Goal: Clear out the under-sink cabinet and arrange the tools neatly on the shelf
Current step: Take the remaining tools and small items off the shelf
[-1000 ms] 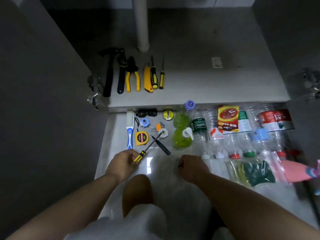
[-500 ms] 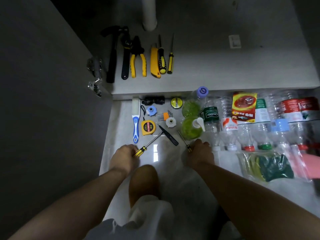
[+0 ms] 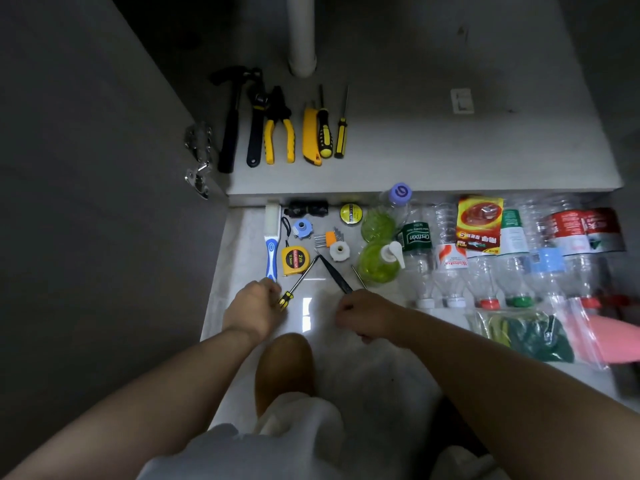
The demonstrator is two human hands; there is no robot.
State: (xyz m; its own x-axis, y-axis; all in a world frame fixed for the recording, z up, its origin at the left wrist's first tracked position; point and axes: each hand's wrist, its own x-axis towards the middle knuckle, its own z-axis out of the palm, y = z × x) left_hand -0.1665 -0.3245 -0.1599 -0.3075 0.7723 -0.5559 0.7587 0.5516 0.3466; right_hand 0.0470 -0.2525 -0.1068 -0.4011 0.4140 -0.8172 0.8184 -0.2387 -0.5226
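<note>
Head view: the left hand is curled at 7 o'clock on the floor, closed on the yellow-black handle of a small screwdriver. The right hand is a fist around two thin tools; their handles are hidden. The shelf, toward 12 o'clock, carries a hammer and pliers.

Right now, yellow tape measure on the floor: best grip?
Pinch the yellow tape measure from above, across its left and right edges. It lies flat, label up. The blue-handled brush crowds the left edge and a screwdriver shaft the right, so come straight down.
</note>
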